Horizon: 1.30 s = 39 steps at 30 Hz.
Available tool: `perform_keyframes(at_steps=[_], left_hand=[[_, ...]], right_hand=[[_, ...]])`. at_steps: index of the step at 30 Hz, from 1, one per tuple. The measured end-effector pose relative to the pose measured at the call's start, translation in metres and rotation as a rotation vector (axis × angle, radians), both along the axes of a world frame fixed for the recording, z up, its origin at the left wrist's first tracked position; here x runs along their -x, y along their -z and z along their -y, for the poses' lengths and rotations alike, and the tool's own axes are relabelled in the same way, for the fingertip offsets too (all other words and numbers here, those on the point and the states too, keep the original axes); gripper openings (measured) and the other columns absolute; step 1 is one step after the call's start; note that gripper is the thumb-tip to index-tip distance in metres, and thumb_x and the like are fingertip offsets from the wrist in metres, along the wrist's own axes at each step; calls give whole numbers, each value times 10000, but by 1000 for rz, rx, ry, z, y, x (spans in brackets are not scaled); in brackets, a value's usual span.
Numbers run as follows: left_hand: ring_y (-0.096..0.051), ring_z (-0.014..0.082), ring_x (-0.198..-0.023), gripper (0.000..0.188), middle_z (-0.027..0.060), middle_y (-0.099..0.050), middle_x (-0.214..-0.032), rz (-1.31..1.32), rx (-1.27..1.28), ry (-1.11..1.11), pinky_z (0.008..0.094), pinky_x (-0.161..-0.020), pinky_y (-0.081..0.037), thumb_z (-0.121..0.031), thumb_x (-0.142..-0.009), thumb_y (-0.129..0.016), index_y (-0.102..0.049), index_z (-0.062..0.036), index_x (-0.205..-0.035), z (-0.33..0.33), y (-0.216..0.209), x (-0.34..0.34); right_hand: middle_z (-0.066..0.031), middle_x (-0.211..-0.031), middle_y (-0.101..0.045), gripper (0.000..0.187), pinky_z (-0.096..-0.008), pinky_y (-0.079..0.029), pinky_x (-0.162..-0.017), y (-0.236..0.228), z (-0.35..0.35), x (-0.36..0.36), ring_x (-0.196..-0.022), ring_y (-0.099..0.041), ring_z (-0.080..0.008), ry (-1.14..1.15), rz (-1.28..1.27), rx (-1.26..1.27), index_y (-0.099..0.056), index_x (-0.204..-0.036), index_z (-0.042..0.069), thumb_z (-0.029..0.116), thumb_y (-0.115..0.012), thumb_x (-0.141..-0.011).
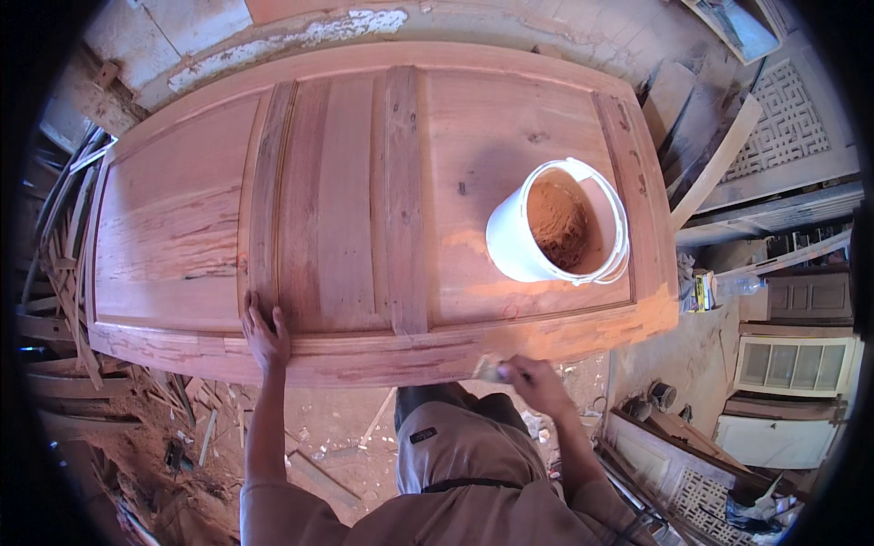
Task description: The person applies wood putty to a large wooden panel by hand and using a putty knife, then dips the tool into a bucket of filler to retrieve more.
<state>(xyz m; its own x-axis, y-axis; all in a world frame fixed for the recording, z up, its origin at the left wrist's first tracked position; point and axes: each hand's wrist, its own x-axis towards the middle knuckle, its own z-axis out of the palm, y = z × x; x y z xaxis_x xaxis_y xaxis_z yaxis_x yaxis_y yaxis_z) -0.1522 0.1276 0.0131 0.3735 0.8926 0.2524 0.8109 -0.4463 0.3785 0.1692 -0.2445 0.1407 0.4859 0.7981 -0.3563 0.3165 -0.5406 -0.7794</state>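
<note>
Packaging shows only at the right edge: a small yellow and dark box stands on a ledge just beyond the door's corner, with a clear plastic bottle lying beside it; their print is too small to make out.

A large panelled wooden door lies flat across the view, its reddish-brown surface bending with the lens. The left hand rests flat on the near rail of the door, fingers spread open and pointing away from the person, holding nothing. The right hand is well apart from it, at the door's near edge toward the right, with the fingers closed round a small pale tool, seemingly a scraper or putty knife, whose tip touches the edge of the wood. A lighter orange smear runs along the near rail and corner by that hand.

On the right panel of the door stands a white plastic bucket, tilted toward the camera by the lens, with a thin wire handle hanging down its side. Inside it sits a heap of reddish-brown powder or paste that coats part of the inner wall.

Offcuts and planks lie stacked at the left, and carved lattice panels lean at the right.
</note>
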Motion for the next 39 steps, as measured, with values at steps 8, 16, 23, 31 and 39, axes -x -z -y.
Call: perform_keyframes(at_steps=[8,16,23,31,39], left_hand=[[-445,418,-1333,531,233,-474,-1456,21,-13,45,499,-1115,-337,-307,-996,-553,-472,21,-1405,1,4,-7],[-456,433,-1315,542,249,-476,-1447,2,-12,26,506,-1112,-340,-314,-989,-562,-478,35,-1396,1,-5,-3],[-467,432,-1296,571,239,-478,-1453,17,9,4,509,-1102,-352,-338,-971,-575,-480,32,-1396,3,0,-10],[-461,417,-1303,587,230,-456,-1478,-6,29,11,500,-1106,-346,-348,-963,-579,-476,33,-1398,1,-4,-12],[-441,417,-1331,582,233,-456,-1473,-5,37,9,503,-1120,-331,-333,-959,-590,-471,22,-1404,0,-2,-4]], right_hand=[[-135,-782,-619,260,-406,-518,-626,-117,-22,-118,-656,-652,-242,197,664,35,-603,-1218,92,96,-543,-965],[-191,-1001,-647,370,-490,-537,-786,-137,-58,-143,-881,-666,-403,-94,858,353,-595,-1298,141,132,-596,-929],[-211,-1016,-663,271,-477,-505,-879,-78,-120,-223,-952,-639,-417,-327,690,278,-671,-1148,74,156,-584,-904],[-246,-1110,-679,330,-475,-505,-939,-77,-180,-233,-1065,-646,-388,-480,683,503,-680,-1058,-11,225,-627,-834],[-234,-1001,-708,322,-438,-522,-854,-111,-175,-239,-957,-692,-355,-631,449,533,-691,-1038,-25,207,-621,-826]])
